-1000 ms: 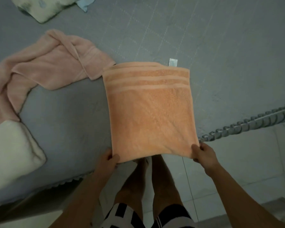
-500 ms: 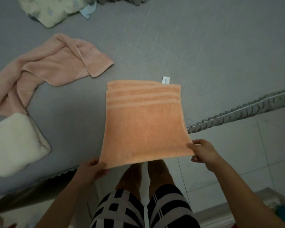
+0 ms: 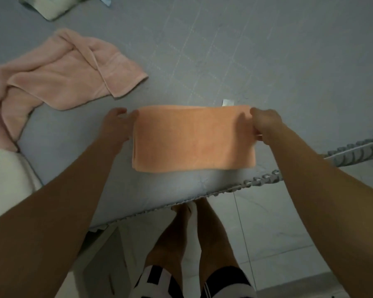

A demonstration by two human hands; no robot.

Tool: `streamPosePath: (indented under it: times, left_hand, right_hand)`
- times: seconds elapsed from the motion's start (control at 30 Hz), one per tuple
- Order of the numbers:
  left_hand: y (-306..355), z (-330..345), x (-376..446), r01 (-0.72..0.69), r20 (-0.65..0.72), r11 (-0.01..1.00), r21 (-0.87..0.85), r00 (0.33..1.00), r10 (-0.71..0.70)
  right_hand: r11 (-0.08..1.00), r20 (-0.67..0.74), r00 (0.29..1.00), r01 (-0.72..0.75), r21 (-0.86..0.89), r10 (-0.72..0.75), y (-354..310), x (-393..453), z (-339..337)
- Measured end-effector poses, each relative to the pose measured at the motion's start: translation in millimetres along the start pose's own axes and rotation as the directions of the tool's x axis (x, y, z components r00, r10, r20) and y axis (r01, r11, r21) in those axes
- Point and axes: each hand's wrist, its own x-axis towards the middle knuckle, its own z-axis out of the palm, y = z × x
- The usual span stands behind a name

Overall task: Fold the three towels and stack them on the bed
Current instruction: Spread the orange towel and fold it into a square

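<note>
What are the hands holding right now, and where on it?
Both hold the folded orange towel, lying on the bed. The left hand has its grip on the far left corner, the right hand on the far right corner.

Bed [image 3: 267, 61] with a grey quilted cover bearing a faint grid of pale lines; its ruffled edge [image 3: 256, 181] runs diagonally from lower left to right. Lying directly on it: a folded orange towel [image 3: 194, 143] near the front edge, a small white tag [image 3: 228, 102] showing at its far side; a crumpled, unfolded pink towel [image 3: 58, 82] to the left and farther back; a folded white towel [image 3: 7, 179] at the left margin; and a pale patterned cloth [image 3: 52, 7] at the far upper left.
</note>
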Motion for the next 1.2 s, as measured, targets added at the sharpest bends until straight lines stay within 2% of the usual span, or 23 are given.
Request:
streamPosePath:
  times: [0.07, 0.1, 0.23, 0.33, 0.4, 0.47, 0.57, 0.67, 0.73, 0.8, 0.87, 0.93, 1.03, 1.13, 1.2]
  left_hand:
    - [-9, 15, 15, -0.059, -0.025, 0.973, 0.225, 0.997, 0.066]
    - [-13, 20, 20, -0.073, -0.026, 0.957, 0.281, 0.996, 0.084]
    - [-12, 29, 20, -0.074, -0.085, 0.974, 0.216, 0.992, 0.094]
    - [-1, 29, 9, -0.162, -0.179, 0.958, 0.238, 0.962, 0.207]
    - [7, 29, 6, -0.227, -0.201, 0.944, 0.241, 0.939, 0.278]
    - [10, 33, 7, -0.248, -0.19, 0.935, 0.254, 0.935, 0.299]
    - [1, 43, 12, -0.155, -0.12, 0.95, 0.272, 0.974, 0.193]
    - [-13, 47, 10, 0.065, -0.079, 0.97, 0.233, 0.996, -0.048]
    - [-22, 49, 2, 0.197, 0.027, 0.971, 0.132, 0.979, -0.203]
    - [-26, 46, -8, 0.251, 0.094, 0.968, 0.022, 0.963, -0.252]
    - [-21, 37, -14, 0.204, 0.042, 0.976, -0.079, 0.979, -0.202]
    - [-11, 25, -16, 0.13, -0.031, 0.97, -0.208, 0.99, -0.139]
    - [-5, 22, -17, 0.101, -0.053, 0.903, -0.418, 0.989, -0.135]
    - [-20, 44, -23, 0.296, 0.15, 0.819, -0.492, 0.955, -0.256]
    - [-30, 61, -29, 0.366, 0.219, 0.799, -0.477, 0.93, -0.295]
  right_hand:
    - [0.949, -0.05, 0.989, 0.116, -0.294, -0.137, 11, 8, 13]
    - [0.919, -0.037, 0.98, 0.171, -0.355, -0.197, 18, 10, 17]
    - [0.911, 0.007, 0.957, 0.279, -0.305, -0.291, 35, 16, 15]
    - [0.901, 0.003, 0.936, 0.338, -0.273, -0.351, 37, 13, 4]
    - [0.902, -0.031, 0.919, 0.378, -0.207, -0.392, 41, 11, -3]
    - [0.919, -0.041, 0.93, 0.352, -0.179, -0.365, 52, 13, -4]
    - [0.949, 0.016, 0.971, 0.236, -0.208, -0.238, 74, 17, 1]
    - [0.982, 0.058, 0.992, 0.123, -0.141, -0.116, 82, 14, 7]
    - [0.998, 0.155, 0.987, 0.048, -0.04, -0.041, 81, 12, 10]
    - [0.997, 0.216, 0.973, 0.082, 0.008, -0.081, 70, 12, 9]
    - [0.979, 0.191, 0.961, 0.205, -0.008, -0.2, 42, 14, 3]
    - [0.934, 0.14, 0.927, 0.356, -0.031, -0.349, -1, 18, -2]
    - [0.804, 0.045, 0.819, 0.571, -0.164, -0.572, -78, 31, -2]
    - [0.671, -0.01, 0.696, 0.689, -0.276, -0.718, -140, 44, 11]
    - [0.531, 0.058, 0.612, 0.725, -0.438, -0.789, -158, 48, 32]
